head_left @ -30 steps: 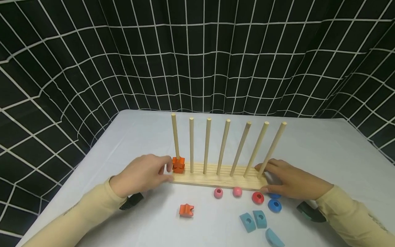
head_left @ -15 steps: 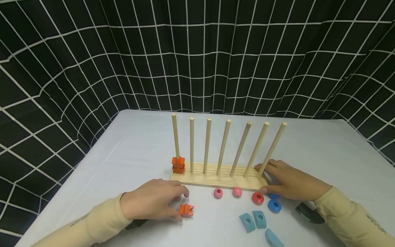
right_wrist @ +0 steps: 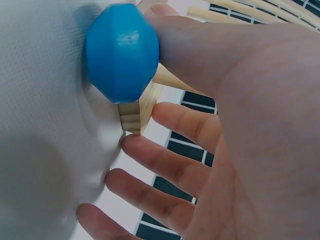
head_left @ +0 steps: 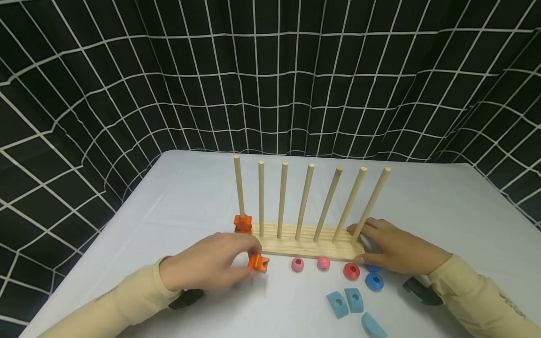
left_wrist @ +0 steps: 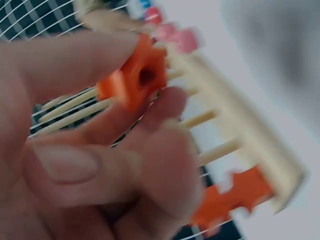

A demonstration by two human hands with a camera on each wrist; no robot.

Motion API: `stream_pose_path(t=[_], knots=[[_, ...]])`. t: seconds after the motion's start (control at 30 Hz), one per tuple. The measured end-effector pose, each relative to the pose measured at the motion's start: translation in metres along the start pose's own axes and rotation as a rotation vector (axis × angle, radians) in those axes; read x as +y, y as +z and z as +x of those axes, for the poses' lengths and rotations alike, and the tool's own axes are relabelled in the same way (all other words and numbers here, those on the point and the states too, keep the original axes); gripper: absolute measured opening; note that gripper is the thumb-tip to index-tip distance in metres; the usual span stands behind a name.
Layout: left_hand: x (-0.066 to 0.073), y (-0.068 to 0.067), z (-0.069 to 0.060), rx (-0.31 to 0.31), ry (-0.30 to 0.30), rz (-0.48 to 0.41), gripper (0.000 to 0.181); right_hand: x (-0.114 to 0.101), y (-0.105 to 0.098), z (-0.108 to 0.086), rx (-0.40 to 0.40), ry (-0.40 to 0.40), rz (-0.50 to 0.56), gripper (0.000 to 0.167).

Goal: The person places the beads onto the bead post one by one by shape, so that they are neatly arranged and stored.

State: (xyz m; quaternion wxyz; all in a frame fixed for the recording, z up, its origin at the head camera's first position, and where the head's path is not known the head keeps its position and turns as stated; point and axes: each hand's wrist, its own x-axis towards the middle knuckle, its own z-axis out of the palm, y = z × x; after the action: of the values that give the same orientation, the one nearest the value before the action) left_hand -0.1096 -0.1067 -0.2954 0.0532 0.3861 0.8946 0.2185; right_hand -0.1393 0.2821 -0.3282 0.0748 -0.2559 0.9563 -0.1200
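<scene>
My left hand (head_left: 211,263) pinches an orange star-shaped bead (head_left: 258,263) between thumb and fingers, just in front of the board's left end. The bead's hole (left_wrist: 146,76) shows in the left wrist view. A wooden peg board (head_left: 287,245) carries several upright dowels. Around the leftmost dowel (head_left: 239,188) sit stacked orange star-shaped beads (head_left: 243,224). My right hand (head_left: 389,246) holds the board's right end, thumb at the front edge and a finger behind. Near that thumb, a blue faceted bead (right_wrist: 122,52) lies on the cloth in the right wrist view.
Along the board's front lie two pink beads (head_left: 297,264), a red bead (head_left: 351,271) and blue beads (head_left: 374,281). Closer to me are light-blue half-round pieces (head_left: 337,304). A white cloth covers the table (head_left: 190,188); a black gridded curtain (head_left: 270,75) hangs behind.
My left hand has come from the board's left end to the loose orange bead, gripped it, and lifted it towards the board. The right hand stays at the board's right end.
</scene>
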Motion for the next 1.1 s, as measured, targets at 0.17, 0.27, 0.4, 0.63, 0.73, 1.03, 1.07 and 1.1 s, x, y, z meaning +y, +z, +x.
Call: stream_pose_path(t=[0.17, 0.27, 0.4, 0.63, 0.73, 1.03, 1.07, 1.1], knots=[[0.012, -0.038, 0.004, 0.253, -0.033, -0.053, 0.022, 0.000, 0.000, 0.000, 0.011, -0.016, -0.028, 0.076], [0.022, -0.059, 0.006, 0.403, -0.092, -0.016, 0.026, 0.000, 0.000, 0.000, 0.019, -0.029, -0.040, 0.076], [0.033, -0.082, 0.011, 0.538, -0.156, 0.008, 0.029, 0.001, 0.000, 0.000, 0.016, -0.030, -0.026, 0.076], [0.038, -0.098, 0.027, 0.608, -0.164, -0.078, 0.033, -0.001, 0.000, 0.000, 0.006, -0.019, -0.021, 0.077], [0.035, -0.100, 0.033, 0.623, -0.148, -0.087, 0.034, -0.002, 0.000, 0.001, 0.013, -0.027, -0.029, 0.075], [0.029, -0.099, 0.046, 0.637, -0.185, -0.222, 0.035, 0.000, 0.001, 0.001, 0.015, -0.014, -0.029, 0.077], [0.028, -0.099, 0.048, 0.634, -0.185, -0.222, 0.036, 0.000, 0.001, 0.000, 0.016, -0.011, -0.027, 0.077], [0.028, -0.098, 0.050, 0.633, -0.182, -0.216, 0.035, 0.000, 0.001, 0.000, 0.017, -0.010, -0.025, 0.077]])
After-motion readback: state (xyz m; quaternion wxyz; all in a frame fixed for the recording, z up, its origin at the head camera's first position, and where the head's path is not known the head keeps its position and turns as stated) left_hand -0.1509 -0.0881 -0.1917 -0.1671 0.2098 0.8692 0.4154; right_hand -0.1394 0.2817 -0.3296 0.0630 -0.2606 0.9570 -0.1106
